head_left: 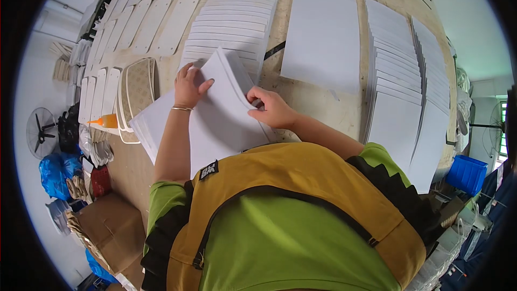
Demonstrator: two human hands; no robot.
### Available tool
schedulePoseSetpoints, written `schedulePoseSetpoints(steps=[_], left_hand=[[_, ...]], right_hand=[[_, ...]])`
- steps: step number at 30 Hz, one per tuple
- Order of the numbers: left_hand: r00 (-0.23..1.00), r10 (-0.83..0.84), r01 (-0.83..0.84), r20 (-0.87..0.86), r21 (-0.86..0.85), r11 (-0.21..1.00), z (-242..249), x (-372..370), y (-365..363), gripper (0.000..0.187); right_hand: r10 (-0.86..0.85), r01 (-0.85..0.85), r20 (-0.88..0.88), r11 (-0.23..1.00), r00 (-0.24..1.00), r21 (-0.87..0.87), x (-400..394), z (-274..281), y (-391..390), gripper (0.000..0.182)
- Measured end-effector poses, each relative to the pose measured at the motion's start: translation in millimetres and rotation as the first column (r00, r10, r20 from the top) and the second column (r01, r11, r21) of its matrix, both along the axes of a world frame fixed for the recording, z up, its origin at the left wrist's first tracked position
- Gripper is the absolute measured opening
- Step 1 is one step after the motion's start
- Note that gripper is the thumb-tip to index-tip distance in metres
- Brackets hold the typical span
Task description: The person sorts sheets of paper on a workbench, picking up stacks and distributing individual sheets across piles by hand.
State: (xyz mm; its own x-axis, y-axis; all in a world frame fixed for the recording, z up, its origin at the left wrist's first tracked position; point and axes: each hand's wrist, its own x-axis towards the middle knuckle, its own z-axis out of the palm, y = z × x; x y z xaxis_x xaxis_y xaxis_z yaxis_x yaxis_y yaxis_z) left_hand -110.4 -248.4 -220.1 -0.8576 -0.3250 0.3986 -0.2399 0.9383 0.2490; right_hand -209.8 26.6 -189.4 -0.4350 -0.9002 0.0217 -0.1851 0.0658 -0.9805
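Note:
A thick bundle of large white sheets [229, 124] lies tilted and bowed at the near edge of the table, close to my body. My left hand [188, 87], with a bangle at the wrist, grips the bundle's upper left edge, its thumb spread across the top face and its fingers at the edge. On the right edge, my right hand [269, 108] is closed, with thumb and fingers pinching the sheets. Just beyond the bundle, a fanned stack of white sheets [229, 27] overlaps in steps.
More white sheets [323, 32] and stepped stacks [396, 81] cover the right of the table. Rounded white panels [177, 24] lie at left, near patterned beige panels [139, 89] and an orange bottle [107, 121]. A cardboard box [107, 226] and a blue crate [466, 174] stand beside the table.

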Motion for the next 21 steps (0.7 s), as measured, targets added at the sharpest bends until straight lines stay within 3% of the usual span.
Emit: schedulePoseSetpoints(steps=[1, 2, 3, 5, 6, 7, 9, 11, 12, 13, 14, 16, 18, 19, 21], left_hand=[[0.998, -0.048, 0.051, -0.033, 0.103, 0.993, 2, 3, -7, 0.058], [0.993, -0.093, 0.105, -0.07, 0.202, 0.974, 2, 5, -11, 0.058], [0.993, -0.098, 0.11, -0.07, 0.198, 0.974, 13, 7, -9, 0.058], [0.975, 0.15, -0.204, 0.167, 0.381, 0.902, 58, 21, 6, 0.054], [0.975, 0.144, -0.199, 0.169, 0.38, 0.903, 74, 26, 11, 0.054], [0.979, 0.153, -0.189, 0.135, 0.317, 0.929, 89, 30, 15, 0.049], [0.98, 0.192, -0.2, 0.061, 0.173, 0.965, 124, 41, 27, 0.043], [0.968, 0.251, -0.251, 0.012, -0.02, 0.968, 165, 59, 37, 0.04], [0.959, 0.285, -0.282, 0.002, -0.13, 0.951, 187, 72, 38, 0.038], [0.933, 0.359, -0.358, -0.031, -0.194, 0.913, 213, 86, 40, 0.038], [0.898, 0.434, -0.437, -0.069, -0.252, 0.863, 234, 103, 41, 0.038], [0.792, 0.503, -0.571, -0.347, -0.128, 0.811, 258, 155, 17, 0.033], [0.524, 0.66, -0.8, -0.538, -0.047, 0.598, 289, 167, 34, 0.03], [0.524, 0.659, -0.801, -0.54, -0.049, 0.596, 295, 166, 36, 0.03], [0.647, 0.565, -0.663, -0.513, -0.012, 0.749, 305, 164, 40, 0.03]], right_hand=[[0.139, -0.128, 0.217, 0.99, 0.966, -0.064, -2, 1, -1, 0.027], [0.235, -0.21, 0.337, 0.971, 0.912, -0.111, -5, 3, -1, 0.029], [0.293, -0.259, 0.401, 0.956, 0.868, -0.139, -7, 4, -3, 0.031], [0.283, -0.25, 0.464, 0.959, 0.839, -0.133, -9, 3, -11, 0.034], [0.218, -0.201, 0.46, 0.976, 0.861, -0.086, -8, -1, -20, 0.036], [0.143, -0.15, 0.399, 0.989, 0.906, -0.012, -6, -10, -30, 0.038], [0.094, -0.096, 0.021, 0.985, 0.995, 0.14, 2, -32, -45, 0.042], [0.155, -0.096, -0.368, 0.98, 0.917, 0.175, 7, -51, -45, 0.045], [0.212, -0.085, -0.691, 0.973, 0.691, 0.214, 12, -61, -44, 0.049], [0.252, -0.061, -0.9, 0.967, 0.356, 0.247, 15, -66, -44, 0.052], [0.255, -0.069, -0.898, 0.966, 0.358, 0.247, 15, -61, -44, 0.052], [0.4, -0.129, -0.755, 0.91, 0.519, 0.393, 14, -32, -41, 0.057], [0.461, -0.169, -0.665, 0.874, 0.588, 0.456, 13, -29, -39, 0.06], [0.44, -0.169, -0.683, 0.888, 0.583, 0.428, 12, -34, -39, 0.059], [0.395, -0.168, -0.72, 0.915, 0.571, 0.368, 8, -36, -40, 0.057]])
